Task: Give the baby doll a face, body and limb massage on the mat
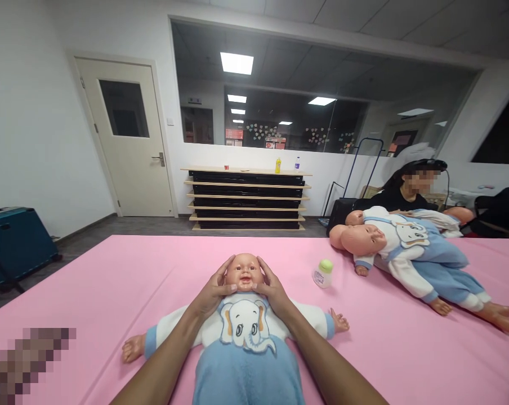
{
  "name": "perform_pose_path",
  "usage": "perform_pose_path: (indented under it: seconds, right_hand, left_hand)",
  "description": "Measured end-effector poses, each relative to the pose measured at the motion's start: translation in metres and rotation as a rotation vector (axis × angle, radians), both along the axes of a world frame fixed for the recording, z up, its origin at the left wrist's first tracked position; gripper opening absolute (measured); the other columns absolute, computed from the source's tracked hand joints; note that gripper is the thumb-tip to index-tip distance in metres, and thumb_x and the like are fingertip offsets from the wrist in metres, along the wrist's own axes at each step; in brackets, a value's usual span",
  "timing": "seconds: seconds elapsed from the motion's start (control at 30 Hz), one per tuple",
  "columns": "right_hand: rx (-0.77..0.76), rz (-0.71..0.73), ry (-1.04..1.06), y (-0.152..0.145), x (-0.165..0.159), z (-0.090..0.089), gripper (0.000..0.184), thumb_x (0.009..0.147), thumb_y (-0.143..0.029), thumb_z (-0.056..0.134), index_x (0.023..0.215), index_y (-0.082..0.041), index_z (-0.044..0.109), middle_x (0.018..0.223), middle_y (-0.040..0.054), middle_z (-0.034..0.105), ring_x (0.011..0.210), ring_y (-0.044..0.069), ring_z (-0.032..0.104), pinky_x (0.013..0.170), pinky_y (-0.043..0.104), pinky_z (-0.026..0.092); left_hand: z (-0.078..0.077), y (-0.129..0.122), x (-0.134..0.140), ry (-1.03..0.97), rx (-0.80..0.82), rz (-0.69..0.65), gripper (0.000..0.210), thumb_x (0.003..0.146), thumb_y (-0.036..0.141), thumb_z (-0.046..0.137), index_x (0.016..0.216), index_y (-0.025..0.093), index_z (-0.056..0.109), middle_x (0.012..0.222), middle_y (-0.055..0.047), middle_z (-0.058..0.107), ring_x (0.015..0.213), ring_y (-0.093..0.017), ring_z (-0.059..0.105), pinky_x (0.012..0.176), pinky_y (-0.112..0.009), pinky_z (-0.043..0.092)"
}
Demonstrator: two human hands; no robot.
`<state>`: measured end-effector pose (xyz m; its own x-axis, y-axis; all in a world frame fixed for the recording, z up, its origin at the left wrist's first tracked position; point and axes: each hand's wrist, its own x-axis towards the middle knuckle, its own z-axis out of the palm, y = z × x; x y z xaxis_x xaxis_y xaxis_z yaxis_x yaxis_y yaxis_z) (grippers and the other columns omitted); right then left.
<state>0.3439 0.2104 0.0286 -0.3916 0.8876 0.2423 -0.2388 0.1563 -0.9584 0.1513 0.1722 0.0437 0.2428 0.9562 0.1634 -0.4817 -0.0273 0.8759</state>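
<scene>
A baby doll lies on its back on the pink-covered table, face up, its arms spread wide. It wears a white and blue outfit with an elephant on the chest. My left hand cups one side of the doll's head, thumb on the cheek by the chin. On the opposite cheek rests the thumb of my right hand, whose fingers run up that side of the head. Between them the doll's face shows. A small white bottle with a green cap stands to the right of my right hand.
More dolls in like clothes lie at the table's right. Behind them is a person in black. A stack of boards with bottles on top stands by the far wall. A teal case is at left; the lower-left corner is pixelated.
</scene>
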Motion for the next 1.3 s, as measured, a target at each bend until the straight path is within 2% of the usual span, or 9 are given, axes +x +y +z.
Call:
perform_pose_path:
  seconds: [0.1,0.27,0.43,0.57,0.73,0.83,0.97,1.13,1.3]
  right_hand:
    - [-0.002,-0.032,-0.017,-0.001,0.001,0.000,0.087,0.067,-0.038,0.075,0.143,-0.025,0.036,0.141,0.0062,0.045,0.129,0.031,0.043,0.106,0.047,0.038]
    - [0.080,-0.098,-0.097,-0.003,0.000,-0.005,0.105,0.057,-0.042,0.084,0.146,-0.028,0.029,0.148,0.0061,0.035,0.136,0.031,0.033,0.110,0.048,0.032]
    - [0.063,-0.040,-0.038,-0.003,0.000,0.000,0.096,0.064,-0.041,0.081,0.145,-0.025,0.031,0.148,0.0063,0.035,0.135,0.028,0.035,0.111,0.044,0.032]
    - [0.037,-0.051,-0.042,-0.004,0.001,0.002,0.096,0.064,-0.039,0.081,0.145,-0.024,0.031,0.149,0.0061,0.034,0.136,0.027,0.034,0.112,0.044,0.030]
    - [0.086,-0.097,-0.128,-0.004,0.001,-0.004,0.110,0.056,-0.043,0.085,0.147,-0.029,0.025,0.151,0.0030,0.029,0.140,0.028,0.025,0.115,0.045,0.024]
    - [0.076,-0.065,-0.095,-0.001,0.002,-0.005,0.107,0.058,-0.044,0.084,0.147,-0.028,0.026,0.151,0.0028,0.030,0.139,0.028,0.028,0.114,0.045,0.026]
    - [0.063,-0.024,-0.050,0.001,0.003,-0.002,0.098,0.064,-0.043,0.080,0.145,-0.027,0.029,0.151,0.0030,0.031,0.137,0.025,0.033,0.113,0.042,0.029]
    - [0.113,-0.094,-0.132,-0.002,0.001,-0.002,0.107,0.059,-0.038,0.084,0.147,-0.025,0.025,0.151,0.0050,0.031,0.137,0.025,0.031,0.114,0.042,0.028]
    - [0.028,-0.003,-0.030,-0.003,0.001,0.003,0.097,0.066,-0.038,0.080,0.146,-0.025,0.028,0.150,0.0047,0.033,0.135,0.026,0.035,0.112,0.041,0.032]
  left_hand:
    - [0.005,-0.003,0.000,-0.017,-0.012,-0.033,0.096,0.067,0.027,0.078,0.147,0.022,0.026,0.142,-0.017,0.044,0.127,-0.035,0.045,0.108,-0.049,0.035]
    - [-0.001,0.000,0.004,0.204,0.054,0.114,0.098,0.066,0.023,0.081,0.147,0.030,0.026,0.150,-0.009,0.033,0.134,-0.033,0.037,0.109,-0.045,0.036]
    - [-0.005,0.004,0.004,0.150,-0.013,0.064,0.098,0.066,0.023,0.080,0.147,0.030,0.024,0.149,-0.010,0.036,0.130,-0.032,0.042,0.106,-0.045,0.039]
    - [0.000,0.002,0.006,0.123,-0.039,0.068,0.100,0.064,0.028,0.081,0.147,0.029,0.024,0.149,-0.011,0.035,0.129,-0.034,0.043,0.105,-0.046,0.041]
    - [0.010,-0.005,0.010,0.252,-0.004,0.139,0.097,0.067,0.030,0.079,0.147,0.029,0.025,0.150,-0.010,0.034,0.132,-0.033,0.040,0.105,-0.044,0.041]
    - [0.012,-0.007,0.009,0.230,-0.038,0.114,0.096,0.067,0.029,0.079,0.147,0.029,0.026,0.149,-0.011,0.036,0.130,-0.033,0.042,0.104,-0.043,0.043]
    - [0.006,-0.004,0.007,0.164,-0.050,0.035,0.095,0.068,0.030,0.077,0.147,0.032,0.024,0.149,-0.009,0.036,0.130,-0.033,0.043,0.101,-0.043,0.045]
    - [-0.003,0.004,0.006,0.273,0.031,0.157,0.101,0.062,0.028,0.082,0.147,0.030,0.026,0.150,-0.010,0.034,0.131,-0.032,0.041,0.105,-0.042,0.041]
    - [-0.002,0.002,0.003,0.178,0.016,0.063,0.100,0.064,0.026,0.081,0.147,0.029,0.025,0.149,-0.011,0.036,0.131,-0.033,0.041,0.105,-0.044,0.041]
